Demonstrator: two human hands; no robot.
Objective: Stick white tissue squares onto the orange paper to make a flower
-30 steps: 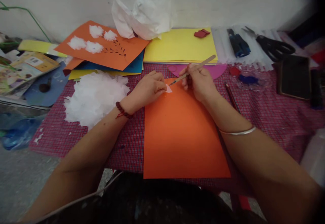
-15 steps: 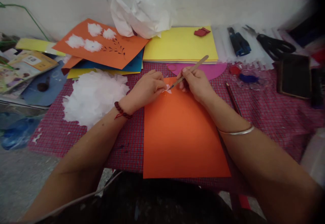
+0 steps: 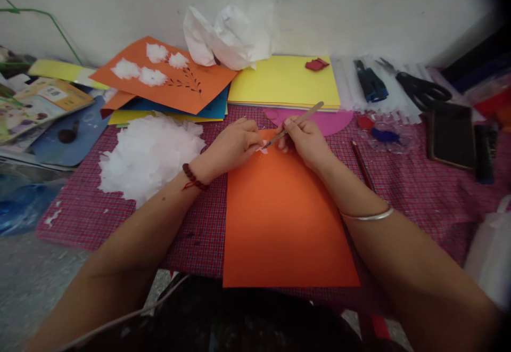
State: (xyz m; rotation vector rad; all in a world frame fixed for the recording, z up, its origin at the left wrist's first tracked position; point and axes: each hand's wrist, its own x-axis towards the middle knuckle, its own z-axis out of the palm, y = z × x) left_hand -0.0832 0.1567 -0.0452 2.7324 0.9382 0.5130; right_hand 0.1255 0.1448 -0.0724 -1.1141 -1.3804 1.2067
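the right hand [image 3: 305, 140] is closed around a thin wooden-handled brush [image 3: 297, 123], gripping it low on the shaft, with the handle slanting up and away toward the yellow paper stack [image 3: 285, 80] and the tip pointing down at a small white paper scrap [image 3: 262, 148]. the left hand [image 3: 235, 143] is curled, its fingertips pinching or pressing that scrap right at the top edge of the orange sheet [image 3: 285, 224]; the brush tip meets the scrap just beside those fingertips. the orange sheet lies flat on the red checked cloth [image 3: 419, 192] that covers the surface, directly in front of the person, between both forearms. a heap of torn white tissue [image 3: 149, 152] sits to the left of the left wrist, near but apart from it. behind it lies another orange sheet with white tufts and a dark sprig [image 3: 167, 75]. a pencil [image 3: 362, 164] lies on the cloth just right of the right forearm, and black scissors [image 3: 419, 88] rest farther back on the right.
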